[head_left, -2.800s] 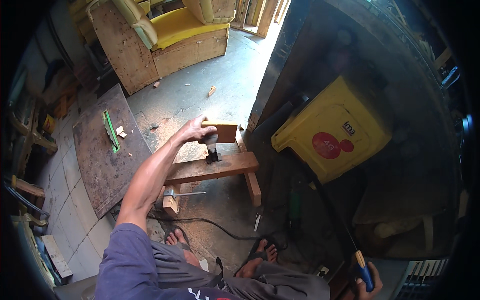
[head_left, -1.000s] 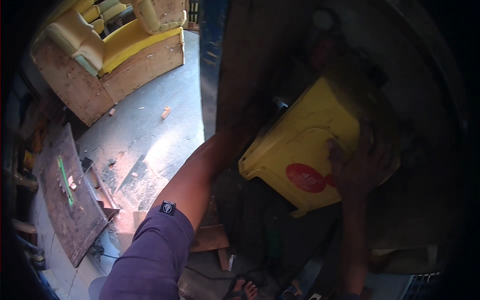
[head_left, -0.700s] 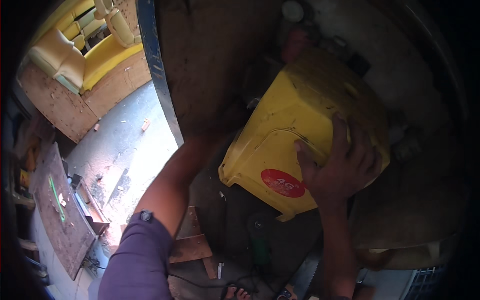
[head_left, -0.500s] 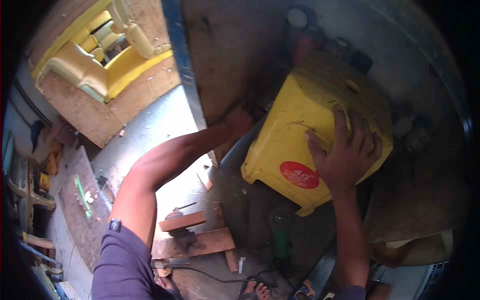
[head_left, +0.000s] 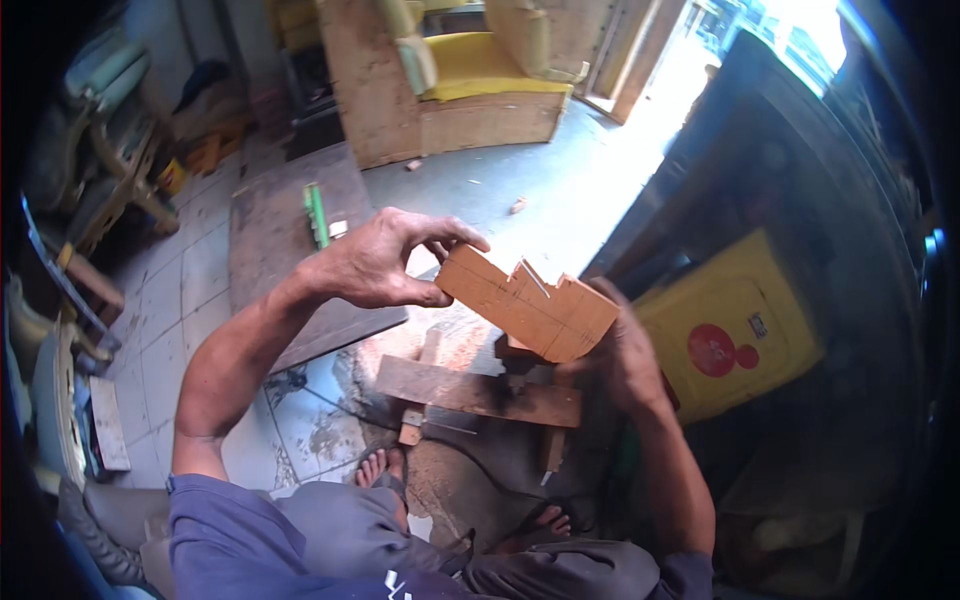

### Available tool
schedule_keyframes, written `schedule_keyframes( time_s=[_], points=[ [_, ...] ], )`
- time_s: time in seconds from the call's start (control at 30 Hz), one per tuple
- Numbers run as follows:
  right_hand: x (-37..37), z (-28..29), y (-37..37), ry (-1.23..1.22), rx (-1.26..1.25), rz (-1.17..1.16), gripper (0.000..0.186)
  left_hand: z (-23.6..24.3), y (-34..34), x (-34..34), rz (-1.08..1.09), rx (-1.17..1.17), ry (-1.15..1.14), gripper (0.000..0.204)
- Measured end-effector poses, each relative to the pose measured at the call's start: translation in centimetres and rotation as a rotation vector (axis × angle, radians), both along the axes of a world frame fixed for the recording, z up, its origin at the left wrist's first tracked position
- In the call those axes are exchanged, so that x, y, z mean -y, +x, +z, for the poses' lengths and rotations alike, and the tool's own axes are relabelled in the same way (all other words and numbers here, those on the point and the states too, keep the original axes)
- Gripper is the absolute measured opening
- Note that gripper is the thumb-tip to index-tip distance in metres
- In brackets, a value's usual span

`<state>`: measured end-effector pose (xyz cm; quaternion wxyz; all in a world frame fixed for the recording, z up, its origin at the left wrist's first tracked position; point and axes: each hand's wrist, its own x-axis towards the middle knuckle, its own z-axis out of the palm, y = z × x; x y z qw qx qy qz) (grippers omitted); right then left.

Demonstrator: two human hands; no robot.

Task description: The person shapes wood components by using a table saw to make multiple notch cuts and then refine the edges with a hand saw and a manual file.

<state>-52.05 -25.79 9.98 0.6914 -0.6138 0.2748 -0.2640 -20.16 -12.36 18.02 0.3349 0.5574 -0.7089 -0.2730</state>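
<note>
A notched wooden block (head_left: 525,308) with thin marked lines is held up in front of me, tilted down to the right. My left hand (head_left: 385,262) pinches its left end between thumb and fingers. At its right end my right hand (head_left: 632,360) grips it, the fingers partly hidden behind the wood. Below the block, a low wooden stand (head_left: 470,392) made of crossed pieces rests on the dusty floor. To the right of my right hand is a yellow plastic stool (head_left: 765,300) with a red round sticker.
A board (head_left: 270,235) on the left floor carries a green tool (head_left: 316,215). Beyond stands a wooden armchair frame with yellow padding (head_left: 490,70). Carved chair frames (head_left: 110,180) line the left side. A dark cable runs near my feet (head_left: 385,468).
My right hand has left the yellow stool and my left hand has come back from beside it. Both now hold the notched wooden block. My view has turned left.
</note>
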Motion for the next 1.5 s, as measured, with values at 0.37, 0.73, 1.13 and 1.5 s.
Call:
schedule_keyframes(
  time_s=[0.37,0.73,1.13,1.5],
  points=[
    [-13.7,-1.6,17.6,0.279,-0.269,0.616,0.056,-10.5,7.6,-18.2,0.577,-1.113,-0.235,0.074],
    [-14.6,-4.0,22.3,0.196,-0.376,0.696,0.05,-8.7,7.3,-19.7,0.806,-0.95,-0.397,0.051],
    [-12.4,-5.1,21.1,0.744,0.016,0.451,0.068,-9.9,3.6,-22.3,0.418,-1.051,-0.254,0.04],
    [-11.4,-4.0,19.0,0.532,0.113,0.195,0.042,-13.2,0.2,-20.5,0.337,-1.165,-0.053,0.05]
  ],
)
